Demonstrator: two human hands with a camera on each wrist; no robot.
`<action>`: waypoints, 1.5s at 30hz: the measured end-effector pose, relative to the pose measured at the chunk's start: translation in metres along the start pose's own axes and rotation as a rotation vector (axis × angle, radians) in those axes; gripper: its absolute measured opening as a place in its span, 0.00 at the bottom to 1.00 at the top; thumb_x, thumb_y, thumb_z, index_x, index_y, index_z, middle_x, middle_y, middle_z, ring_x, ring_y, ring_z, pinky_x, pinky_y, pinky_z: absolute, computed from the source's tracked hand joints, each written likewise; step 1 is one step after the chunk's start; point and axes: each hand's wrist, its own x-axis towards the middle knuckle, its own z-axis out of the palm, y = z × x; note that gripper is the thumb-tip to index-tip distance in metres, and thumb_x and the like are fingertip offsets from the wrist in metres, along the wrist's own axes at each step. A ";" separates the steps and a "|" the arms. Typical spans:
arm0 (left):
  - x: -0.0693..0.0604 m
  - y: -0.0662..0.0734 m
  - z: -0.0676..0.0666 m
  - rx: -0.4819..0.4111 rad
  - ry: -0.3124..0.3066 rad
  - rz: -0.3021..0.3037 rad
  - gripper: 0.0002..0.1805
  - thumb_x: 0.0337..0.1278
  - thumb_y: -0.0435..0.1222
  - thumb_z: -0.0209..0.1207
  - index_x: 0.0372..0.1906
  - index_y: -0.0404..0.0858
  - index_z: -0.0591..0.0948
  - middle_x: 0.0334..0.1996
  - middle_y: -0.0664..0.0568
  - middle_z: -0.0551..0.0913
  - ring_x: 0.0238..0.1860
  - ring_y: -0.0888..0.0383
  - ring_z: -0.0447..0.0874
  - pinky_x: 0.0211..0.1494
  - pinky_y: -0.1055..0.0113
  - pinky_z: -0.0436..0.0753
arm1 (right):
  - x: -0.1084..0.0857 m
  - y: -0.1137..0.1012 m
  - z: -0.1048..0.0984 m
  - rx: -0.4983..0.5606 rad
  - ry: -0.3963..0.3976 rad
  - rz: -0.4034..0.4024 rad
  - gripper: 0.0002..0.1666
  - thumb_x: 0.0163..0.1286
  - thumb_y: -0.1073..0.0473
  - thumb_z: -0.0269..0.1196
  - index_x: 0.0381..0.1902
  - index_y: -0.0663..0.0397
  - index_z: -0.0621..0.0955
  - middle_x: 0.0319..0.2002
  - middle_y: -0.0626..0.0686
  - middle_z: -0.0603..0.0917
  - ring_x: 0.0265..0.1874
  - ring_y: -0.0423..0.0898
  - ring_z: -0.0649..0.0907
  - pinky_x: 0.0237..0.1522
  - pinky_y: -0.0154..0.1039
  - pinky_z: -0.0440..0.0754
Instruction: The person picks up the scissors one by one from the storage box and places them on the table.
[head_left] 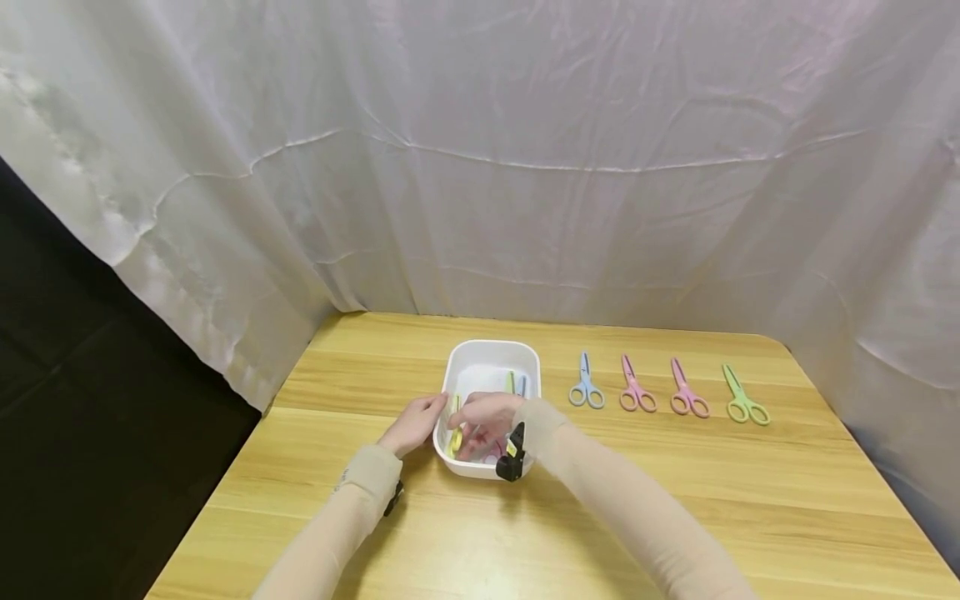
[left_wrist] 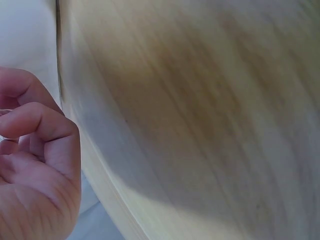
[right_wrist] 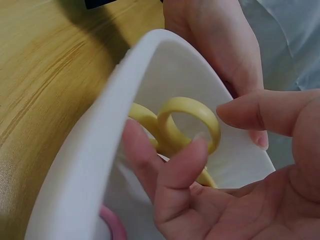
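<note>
A white bin (head_left: 470, 367) stands on the table, its wall (right_wrist: 75, 180) large in the right wrist view. My left hand (head_left: 414, 423) grips its left side from outside; in the left wrist view that hand (left_wrist: 47, 170) has bent fingers. Inside the bin, my right hand (head_left: 487, 414) is at yellow scissors (head_left: 457, 437). In the right wrist view, the thumb and bent fingers of this hand (right_wrist: 250, 205) hold the ring handle of the yellow scissors (right_wrist: 169, 137). The blades are mostly hidden.
Blue scissors (head_left: 586, 389), two pink pairs (head_left: 634, 391) (head_left: 686, 394) and green scissors (head_left: 741, 401) lie in a row right of the bin. More scissors are in the bin, including a pink handle (right_wrist: 115, 225). A pale curtain (head_left: 525, 217) hangs behind the table.
</note>
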 end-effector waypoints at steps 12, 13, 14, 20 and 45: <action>0.001 -0.001 -0.001 0.040 0.010 0.004 0.28 0.79 0.49 0.40 0.62 0.34 0.79 0.41 0.45 0.85 0.32 0.61 0.77 0.35 0.69 0.78 | 0.008 0.004 -0.003 0.019 -0.011 0.016 0.17 0.72 0.57 0.57 0.48 0.67 0.78 0.28 0.55 0.85 0.22 0.40 0.82 0.26 0.25 0.76; 0.001 -0.001 -0.001 0.044 0.011 0.005 0.28 0.79 0.49 0.40 0.62 0.34 0.80 0.43 0.44 0.85 0.33 0.61 0.78 0.35 0.69 0.78 | 0.008 0.004 -0.003 0.022 -0.011 0.020 0.16 0.72 0.57 0.58 0.47 0.66 0.79 0.28 0.56 0.85 0.21 0.39 0.81 0.25 0.24 0.75; 0.002 -0.001 -0.001 0.048 0.012 0.005 0.28 0.79 0.49 0.40 0.62 0.34 0.80 0.44 0.44 0.85 0.34 0.60 0.79 0.36 0.69 0.79 | 0.009 0.005 -0.004 0.023 -0.009 0.021 0.15 0.72 0.56 0.58 0.46 0.65 0.79 0.27 0.56 0.86 0.21 0.39 0.80 0.25 0.24 0.74; 0.002 -0.001 -0.001 0.092 0.025 0.019 0.27 0.79 0.49 0.40 0.55 0.36 0.83 0.47 0.44 0.85 0.42 0.58 0.81 0.45 0.67 0.80 | 0.013 0.006 -0.005 0.041 0.001 0.026 0.11 0.70 0.55 0.59 0.42 0.59 0.78 0.24 0.56 0.87 0.18 0.37 0.76 0.22 0.24 0.66; 0.003 -0.002 -0.001 0.145 0.027 0.032 0.28 0.80 0.50 0.38 0.57 0.38 0.83 0.60 0.41 0.83 0.62 0.47 0.80 0.71 0.47 0.74 | 0.016 0.006 -0.002 0.115 0.067 0.057 0.08 0.68 0.57 0.61 0.34 0.55 0.76 0.25 0.51 0.78 0.19 0.36 0.72 0.21 0.23 0.65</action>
